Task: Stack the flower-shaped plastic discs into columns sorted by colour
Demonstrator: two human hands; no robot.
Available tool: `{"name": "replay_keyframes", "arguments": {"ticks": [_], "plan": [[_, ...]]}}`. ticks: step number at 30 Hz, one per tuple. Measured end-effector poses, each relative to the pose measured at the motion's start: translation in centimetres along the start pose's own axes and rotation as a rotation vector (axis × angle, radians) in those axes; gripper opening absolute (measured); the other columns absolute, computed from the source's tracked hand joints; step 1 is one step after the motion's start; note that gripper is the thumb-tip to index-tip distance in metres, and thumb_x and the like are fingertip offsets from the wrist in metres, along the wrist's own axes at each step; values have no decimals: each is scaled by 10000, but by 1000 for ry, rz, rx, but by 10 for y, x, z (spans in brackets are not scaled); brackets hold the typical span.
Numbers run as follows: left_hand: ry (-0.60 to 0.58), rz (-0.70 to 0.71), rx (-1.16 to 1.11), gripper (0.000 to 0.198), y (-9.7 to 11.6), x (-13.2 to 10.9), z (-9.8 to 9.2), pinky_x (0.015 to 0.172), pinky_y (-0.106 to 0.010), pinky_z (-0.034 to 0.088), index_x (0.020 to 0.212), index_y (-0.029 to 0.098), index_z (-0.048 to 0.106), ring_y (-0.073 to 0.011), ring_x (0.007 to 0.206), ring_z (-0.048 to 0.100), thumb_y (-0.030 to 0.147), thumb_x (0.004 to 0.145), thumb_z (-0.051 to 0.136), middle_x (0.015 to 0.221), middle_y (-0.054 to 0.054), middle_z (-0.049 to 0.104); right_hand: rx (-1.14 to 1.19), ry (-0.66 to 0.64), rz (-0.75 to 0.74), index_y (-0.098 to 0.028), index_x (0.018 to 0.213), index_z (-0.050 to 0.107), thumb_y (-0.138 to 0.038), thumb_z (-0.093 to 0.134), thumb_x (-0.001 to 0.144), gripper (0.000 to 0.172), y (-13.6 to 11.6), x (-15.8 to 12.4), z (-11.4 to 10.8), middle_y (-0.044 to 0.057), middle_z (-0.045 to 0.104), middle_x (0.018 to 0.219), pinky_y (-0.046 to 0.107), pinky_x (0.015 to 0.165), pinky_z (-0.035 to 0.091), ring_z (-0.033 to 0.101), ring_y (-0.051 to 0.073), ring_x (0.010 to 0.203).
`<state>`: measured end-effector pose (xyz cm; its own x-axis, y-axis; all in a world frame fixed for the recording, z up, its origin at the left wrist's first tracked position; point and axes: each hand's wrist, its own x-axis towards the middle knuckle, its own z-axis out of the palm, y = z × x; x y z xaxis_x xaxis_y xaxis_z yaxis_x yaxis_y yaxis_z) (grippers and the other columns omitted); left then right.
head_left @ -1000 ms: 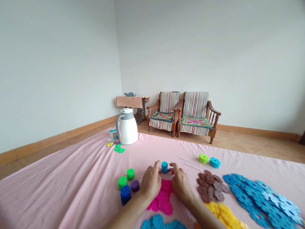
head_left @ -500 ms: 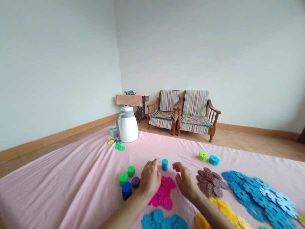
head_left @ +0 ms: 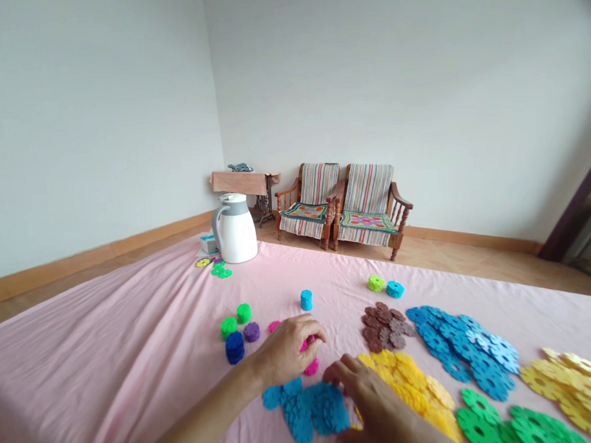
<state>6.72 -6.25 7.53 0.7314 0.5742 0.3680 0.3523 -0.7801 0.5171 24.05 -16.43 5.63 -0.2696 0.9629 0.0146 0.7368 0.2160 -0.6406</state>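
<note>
My left hand (head_left: 291, 347) is curled over the pink flower-shaped discs (head_left: 311, 367), with some pink showing between its thumb and fingers. Most of that pile is hidden under the hand. Lower and to the right, my right hand (head_left: 362, 390) has its fingers bent and apart, with nothing visible in them. It hovers between a pile of blue discs (head_left: 305, 412) and a pile of yellow-orange discs (head_left: 402, 382). Beyond both hands stands a small light-blue disc stack (head_left: 306, 300). Left of my left hand are two green stacks (head_left: 243, 313), a purple stack (head_left: 251, 332) and a dark-blue stack (head_left: 234, 348).
A white jug (head_left: 238, 233) stands at the far left of the pink cloth (head_left: 149, 343). Brown discs (head_left: 386, 327), larger blue discs (head_left: 462, 345), pale yellow discs (head_left: 567, 386) and green discs (head_left: 525, 427) lie right. Lime (head_left: 376, 283) and blue (head_left: 395, 289) stacks sit farther back.
Both hands have come back nearer to me, away from the light-blue stack. My left hand now covers the pink pile, and my right hand has reached the blue and yellow piles. The view has shifted right.
</note>
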Motion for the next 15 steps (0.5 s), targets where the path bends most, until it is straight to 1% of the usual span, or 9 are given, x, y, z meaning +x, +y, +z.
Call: {"name": "replay_keyframes", "arguments": {"ticks": [3,6,8,10,13,15], "plan": [[-85,2,-3,145,4,-8,-5,658,-207,419,812,183,650,-130,712,566,117,818,520,784,-5,617,8,22,-13,-252,1014,603,-76,544,610,444,9,1,8,52,588,1058,267,801,424,569,187,935],[-88,-1,3,143,1,-11,-2,634,-209,403,786,173,651,-131,700,557,106,812,527,742,-1,606,9,85,-29,-225,952,596,-60,530,629,369,16,4,15,44,586,1009,239,771,418,570,158,899],[-53,-17,16,150,-5,-10,3,621,-212,393,786,170,644,-129,691,550,85,805,522,741,1,601,8,126,-22,-203,904,597,-49,530,626,325,15,4,17,40,594,958,232,748,411,568,148,860],[-3,-36,22,159,-11,-8,7,630,-217,393,777,172,631,-127,689,547,87,821,504,738,4,596,25,153,13,-191,820,604,-38,524,616,267,14,6,14,19,608,853,219,689,400,565,134,777],[89,-78,8,175,-20,-6,11,680,-233,409,789,179,623,-135,726,558,102,848,478,760,0,601,121,190,76,-190,708,605,-49,503,636,189,16,14,4,-16,604,681,200,583,365,543,110,642],[159,-111,-9,186,-25,-7,13,717,-245,422,831,183,627,-146,773,568,97,851,463,810,-14,610,184,247,99,-188,686,605,-81,505,665,149,24,25,-4,-24,598,627,196,551,354,534,106,600]]}}
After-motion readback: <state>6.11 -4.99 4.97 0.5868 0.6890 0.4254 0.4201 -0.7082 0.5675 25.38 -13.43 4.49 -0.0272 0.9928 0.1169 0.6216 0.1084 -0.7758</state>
